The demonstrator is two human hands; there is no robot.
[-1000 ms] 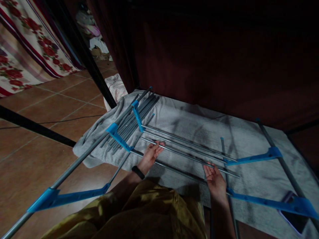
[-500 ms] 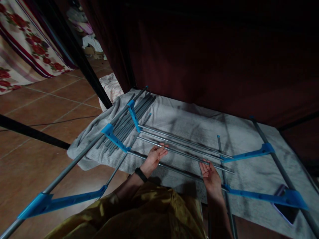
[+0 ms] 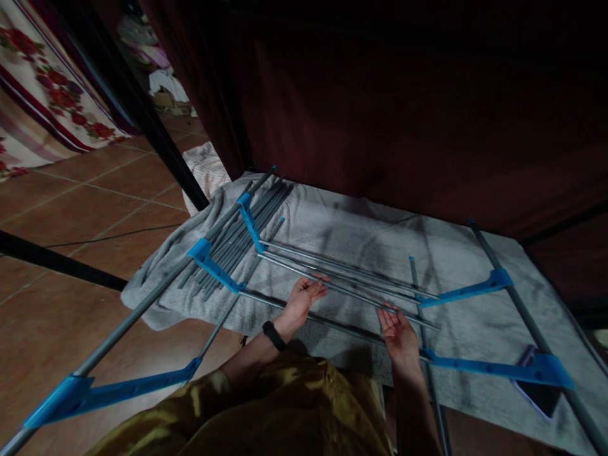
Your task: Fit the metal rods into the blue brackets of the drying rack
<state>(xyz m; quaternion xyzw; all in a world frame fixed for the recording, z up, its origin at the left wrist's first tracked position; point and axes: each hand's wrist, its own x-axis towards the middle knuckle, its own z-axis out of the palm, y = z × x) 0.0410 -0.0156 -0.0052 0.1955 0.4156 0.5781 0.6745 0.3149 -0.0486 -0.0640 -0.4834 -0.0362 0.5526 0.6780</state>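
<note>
A thin rod [image 3: 351, 292] is held between the two hands, above the crossbar [image 3: 344, 327] of the frame. It is pinched between thumb and fingers of the left hand [image 3: 304, 296] and, nearer its other end, lightly between thumb and curved fingers of the right hand [image 3: 398, 332]. The spaced grip is apparently used to steady both ends. Whether the rod's left end touches the bracket there cannot be told.

Two more rods [image 3: 349, 269] are noted just beyond the hands, running roughly alongside, presumably carried by the brackets. The near left bracket [image 3: 216, 271] is seen left of the left hand, the near right bracket [image 3: 494, 369] right of the right hand. Beyond the left hand, loose rods [image 3: 242, 231] are bunched on a grey cloth [image 3: 380, 221], probably for easy reach. A phone [image 3: 536, 394] is placed well right of the right hand, partly covered by the bracket. No brand, label or writing can be read.
</note>
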